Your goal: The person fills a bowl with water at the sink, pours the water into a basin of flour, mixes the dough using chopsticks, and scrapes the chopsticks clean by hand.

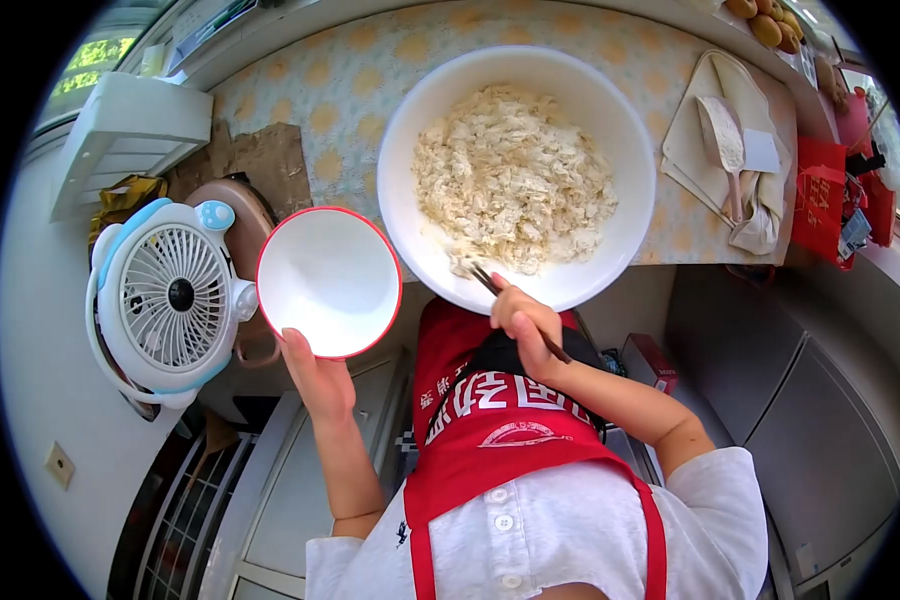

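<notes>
While the red-rimmed bowl [328, 280] is held out over the table edge by the left hand [320, 378], its fingers closed on the lower rim, a pair of dark chopsticks [485, 280] is clamped in the right hand [530, 325]. The chopstick tips are set into the near edge of a pale, flaky mixture [515, 180], which is contained in a large white basin [635, 225] at the front of the patterned tablecloth [340, 112]. The bowl, its white interior facing the camera, is seen to the left of the basin, between it and a white-and-blue fan [180, 295].

Lettering is shown in several places. Large white Chinese characters are printed across the red apron [530, 440] — partly lost in its folds — with an arched emblem beneath and smaller characters at one side. Characters are also borne by the red bag [820, 200] at far right; these are too small to be read with confidence. On the end of the red box [650, 362], below the table, a short line of pale letters is possibly printed. To the right of the basin, a scoop [724, 140] is laid on a folded cloth [682, 130].
</notes>
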A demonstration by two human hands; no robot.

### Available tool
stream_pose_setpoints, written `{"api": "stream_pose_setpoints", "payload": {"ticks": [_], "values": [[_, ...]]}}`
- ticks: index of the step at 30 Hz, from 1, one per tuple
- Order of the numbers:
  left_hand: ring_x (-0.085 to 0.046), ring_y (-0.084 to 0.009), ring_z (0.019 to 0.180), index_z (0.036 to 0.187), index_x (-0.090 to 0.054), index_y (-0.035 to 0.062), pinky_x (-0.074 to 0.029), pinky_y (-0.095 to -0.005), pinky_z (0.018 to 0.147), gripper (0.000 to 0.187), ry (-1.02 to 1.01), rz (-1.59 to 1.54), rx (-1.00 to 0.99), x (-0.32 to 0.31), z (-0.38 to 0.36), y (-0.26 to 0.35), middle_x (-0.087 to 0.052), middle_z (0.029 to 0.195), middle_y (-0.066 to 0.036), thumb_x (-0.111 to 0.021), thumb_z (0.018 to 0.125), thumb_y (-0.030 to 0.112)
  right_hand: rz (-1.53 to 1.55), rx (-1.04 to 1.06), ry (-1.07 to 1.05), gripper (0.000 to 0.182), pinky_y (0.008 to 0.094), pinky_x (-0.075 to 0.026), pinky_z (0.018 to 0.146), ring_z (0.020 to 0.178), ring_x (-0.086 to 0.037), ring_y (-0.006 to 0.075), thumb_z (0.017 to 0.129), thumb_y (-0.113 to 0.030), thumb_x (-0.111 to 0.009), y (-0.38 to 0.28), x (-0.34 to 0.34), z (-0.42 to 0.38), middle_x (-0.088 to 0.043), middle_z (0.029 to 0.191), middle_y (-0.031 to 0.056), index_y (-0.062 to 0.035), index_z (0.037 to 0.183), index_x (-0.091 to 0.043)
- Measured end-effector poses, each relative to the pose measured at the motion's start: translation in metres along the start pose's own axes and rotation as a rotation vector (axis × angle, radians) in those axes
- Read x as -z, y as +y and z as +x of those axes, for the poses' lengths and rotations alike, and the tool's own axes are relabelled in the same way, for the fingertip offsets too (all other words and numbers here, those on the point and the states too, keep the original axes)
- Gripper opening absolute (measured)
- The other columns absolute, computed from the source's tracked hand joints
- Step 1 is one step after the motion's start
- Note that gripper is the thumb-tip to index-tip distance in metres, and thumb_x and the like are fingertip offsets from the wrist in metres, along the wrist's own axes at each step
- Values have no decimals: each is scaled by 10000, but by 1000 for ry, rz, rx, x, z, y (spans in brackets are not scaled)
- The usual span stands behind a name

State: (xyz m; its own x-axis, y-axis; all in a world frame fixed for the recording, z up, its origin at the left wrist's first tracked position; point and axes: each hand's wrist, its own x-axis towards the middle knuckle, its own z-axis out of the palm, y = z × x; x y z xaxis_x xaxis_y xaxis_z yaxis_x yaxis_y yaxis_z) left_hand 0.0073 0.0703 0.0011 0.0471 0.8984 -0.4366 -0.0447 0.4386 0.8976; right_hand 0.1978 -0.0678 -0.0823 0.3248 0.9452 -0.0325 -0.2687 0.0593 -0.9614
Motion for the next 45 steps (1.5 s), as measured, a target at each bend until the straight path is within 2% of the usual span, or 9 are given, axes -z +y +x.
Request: {"api": "stream_pose_setpoints", "payload": {"ticks": [5, 9, 14, 19, 24, 31, 36, 41, 45], "values": [[-389, -225, 1194, 1337, -243, 16, -354, -354, 962, 710, -96, 28, -13, -1, 16, 16, -359, 1314, -120, -474, 861, 490, -159, 237, 121, 273, 457, -342, 911, 617, -441, 212, 876, -138, -404, 9, -68, 59, -430, 635, 67, -13, 633, -412], [-398, -226, 1188, 1331, -255, 20, -371, -356, 949, 694, -139, 36, -6, -5, 31, 22, -368, 1307, -115, -475, 863, 483, -210, 223, -23, 240, 400, -410, 730, 547, -386, 275, 787, -42, -495, -6, -14, -24, -332, 557, 88, -9, 581, -376], [-418, -224, 1175, 1325, -273, 32, -390, -355, 935, 656, -177, 67, 26, -1, 40, 21, -391, 1291, -110, -468, 872, 465, -281, 267, 108, 309, 358, -325, 576, 540, -360, 288, 770, -110, -562, 2, -47, -6, -323, 567, 104, -30, 555, -355], [-428, -218, 1167, 1324, -281, 33, -393, -348, 935, 644, -208, 61, 19, 5, 39, 26, -397, 1287, -106, -464, 875, 457, -220, 400, 263, 302, 345, -319, 580, 561, -354, 279, 730, -70, -594, 0, -99, 50, -321, 582, 99, -29, 577, -337], [-428, -221, 1167, 1325, -283, 35, -398, -350, 931, 644, -240, 66, 5, 7, 48, 28, -393, 1295, -102, -465, 874, 457, -222, 223, 114, 278, 346, -326, 550, 478, -335, 274, 723, -6, -539, -13, -27, -33, -311, 518, 95, -36, 524, -348], [-433, -227, 1163, 1328, -277, 34, -418, -360, 912, 650, -235, 46, 24, 7, 49, 27, -391, 1296, -109, -471, 872, 455, -200, 366, 284, 339, 343, -293, 534, 512, -338, 282, 736, -84, -604, -9, -101, 56, -315, 533, 95, -36, 548, -325], [-441, -224, 1155, 1331, -274, 41, -431, -356, 902, 648, -262, 49, 9, 3, 56, 28, -397, 1290, -106, -466, 873, 458, -132, 216, 178, 272, 325, -307, 527, 448, -321, 242, 728, 27, -495, -15, -38, -26, -309, 488, 81, -24, 505, -348], [-433, -224, 1165, 1333, -269, 39, -421, -358, 915, 642, -251, 58, 16, 3, 56, 29, -398, 1290, -106, -451, 881, 457, -174, 293, 255, 335, 335, -295, 541, 504, -329, 275, 730, -60, -604, -9, -88, 44, -298, 529, 104, -23, 554, -322], [-432, -225, 1168, 1330, -272, 39, -421, -358, 916, 635, -248, 44, 32, 6, 55, 31, -399, 1289, -106, -451, 882, 452, -156, 260, 254, 313, 325, -297, 535, 492, -334, 263, 761, -49, -561, 0, -76, 37, -315, 520, 95, -22, 545, -335]]}}
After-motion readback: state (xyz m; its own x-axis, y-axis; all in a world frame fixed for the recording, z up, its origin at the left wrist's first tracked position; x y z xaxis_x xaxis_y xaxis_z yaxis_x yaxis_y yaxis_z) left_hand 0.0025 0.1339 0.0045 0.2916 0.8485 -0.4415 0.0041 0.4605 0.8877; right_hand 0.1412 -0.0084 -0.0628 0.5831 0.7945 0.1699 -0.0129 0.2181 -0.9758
